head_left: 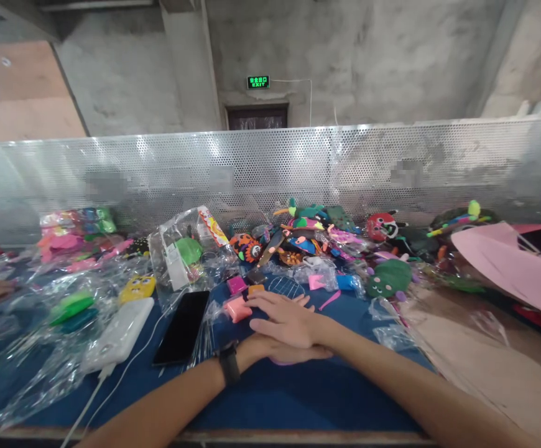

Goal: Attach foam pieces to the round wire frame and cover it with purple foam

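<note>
Both hands lie crossed at the frame's centre on the blue worktop (298, 398). The right hand (285, 320) rests flat over the left hand (304, 354), the fingers of both stretched out and gripping nothing. The right fingertips meet a pink block (237, 309) beside the phone (181, 326). This looks like a pause; lifting the block would call for curling the fingers around it.

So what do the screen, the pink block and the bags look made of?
The screen: metal sheet, seemingly; silvery sheen, rows of small holes. The pink block, by the right hand: perhaps foam or soft clay; matte, rounded edges. The bags: thin clear plastic; crinkled, glinting.
</note>
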Demonstrator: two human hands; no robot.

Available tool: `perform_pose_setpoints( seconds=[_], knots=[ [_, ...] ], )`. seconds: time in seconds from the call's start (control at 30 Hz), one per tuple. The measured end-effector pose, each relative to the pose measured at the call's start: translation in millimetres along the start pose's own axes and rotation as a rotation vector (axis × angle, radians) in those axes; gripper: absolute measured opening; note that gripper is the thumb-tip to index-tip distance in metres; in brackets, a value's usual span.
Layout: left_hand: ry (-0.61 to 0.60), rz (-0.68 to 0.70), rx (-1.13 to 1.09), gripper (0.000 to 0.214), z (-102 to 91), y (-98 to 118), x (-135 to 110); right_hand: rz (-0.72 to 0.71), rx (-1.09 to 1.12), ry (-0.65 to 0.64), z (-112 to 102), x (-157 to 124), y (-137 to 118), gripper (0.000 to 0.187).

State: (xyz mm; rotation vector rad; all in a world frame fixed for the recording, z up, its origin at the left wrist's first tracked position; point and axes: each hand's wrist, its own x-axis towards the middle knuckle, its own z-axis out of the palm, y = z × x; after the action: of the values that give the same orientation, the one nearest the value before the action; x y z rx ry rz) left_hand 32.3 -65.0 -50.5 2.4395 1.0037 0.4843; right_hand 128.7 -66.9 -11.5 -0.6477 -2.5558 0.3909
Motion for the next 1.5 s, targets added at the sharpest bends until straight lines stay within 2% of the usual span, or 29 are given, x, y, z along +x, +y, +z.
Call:
perform_pose_setpoints(
  seconds=[0.07,0.13,0.17,0.27,0.37,0.47,0.6,0.7,0.73,0.8,0.87,1.0,1.07,1.13,1.23,1.27,1.37,1.43,1.5],
  knots=[
    [-0.074,0.003,-0.003,0.063,-16.4,0,-1,-0.046,0.064,0.16,-5,1,3,0.034],
    [-0.135,0.014,-0.042,0.055,-30.4,0,-1,-0.047,0.132,0.35,-9,1,10,0.033],
    [-0.109,-0.001,-0.064,0.05,-35.0,0,-1,-0.022,0.144,0.431,-11,1,15,0.032],
    [-0.009,-0.005,-0.173,0.045,-36.4,1,-4,0.037,0.1,0.535,-19,-2,29,0.03],
    [-0.023,0.061,-0.165,0.048,-26.1,4,-8,0.068,0.015,0.576,-24,-4,37,0.028],
    [-0.063,0.076,-0.117,0.048,-20.6,1,-10,0.078,-0.053,0.561,-26,-6,38,0.028],
    [-0.048,0.036,-0.21,0.048,-30.8,-8,-1,0.093,-0.109,0.518,-25,-7,40,0.028],
    [-0.148,0.079,-0.123,0.045,-35.1,-3,5,0.122,-0.114,0.537,-26,-8,45,0.03],
    [-0.161,0.108,-0.041,0.044,-32.5,2,5,0.139,-0.113,0.556,-27,-9,48,0.031],
    [-0.069,0.132,0.141,0.048,-20.9,14,3,0.178,-0.115,0.586,-29,-10,53,0.033],
    [-0.02,0.088,0.239,0.056,-5.1,24,-3,0.227,-0.139,0.581,-29,-11,59,0.034],
    [0.019,0.067,0.317,0.069,14.8,33,-12,0.353,-0.259,0.463,-25,-13,70,0.024],
    [0.017,0.064,0.294,0.074,12.0,33,-8,0.397,-0.337,0.371,-21,-15,76,0.02],
    [-0.036,0.04,0.225,0.075,1.0,29,2,0.408,-0.396,0.285,-18,-18,83,0.018],
    [-0.273,0.058,-0.014,0.058,-21.6,20,16,0.447,-0.39,0.209,-17,-20,92,0.018],
    [-0.301,0.095,-0.08,0.057,-27.3,18,18,0.469,-0.378,0.199,-17,-21,95,0.019],
    [-0.185,0.126,-0.064,0.051,-30.0,13,13,0.485,-0.371,0.175,-18,-23,101,0.022],
    [-0.033,0.154,0.036,0.048,-21.4,14,5,0.47,-0.38,0.166,-19,-24,102,0.023],
    [0.019,0.169,0.134,0.052,-12.0,16,-1,0.464,-0.383,0.158,-19,-26,102,0.024]
  ],
)
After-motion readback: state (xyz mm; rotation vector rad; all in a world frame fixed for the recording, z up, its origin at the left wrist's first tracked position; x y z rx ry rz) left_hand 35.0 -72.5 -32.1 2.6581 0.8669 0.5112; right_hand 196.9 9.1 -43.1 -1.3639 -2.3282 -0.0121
